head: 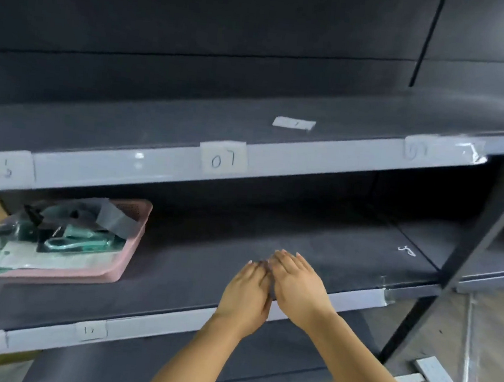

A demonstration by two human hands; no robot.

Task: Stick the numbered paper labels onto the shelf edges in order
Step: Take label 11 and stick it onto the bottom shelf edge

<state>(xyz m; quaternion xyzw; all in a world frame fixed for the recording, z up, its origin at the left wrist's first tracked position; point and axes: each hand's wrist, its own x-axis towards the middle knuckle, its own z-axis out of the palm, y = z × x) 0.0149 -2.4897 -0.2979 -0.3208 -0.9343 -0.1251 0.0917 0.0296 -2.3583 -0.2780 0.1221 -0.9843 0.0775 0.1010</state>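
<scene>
While left hand (245, 295) & right hand (295, 283) lie flat, fingers straight, at lower shelf front edge (354, 299), smooth outward w/ even pressure.

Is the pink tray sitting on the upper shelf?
No, the pink tray sits on the lower shelf, at its left end, beneath the upper shelf.
</scene>
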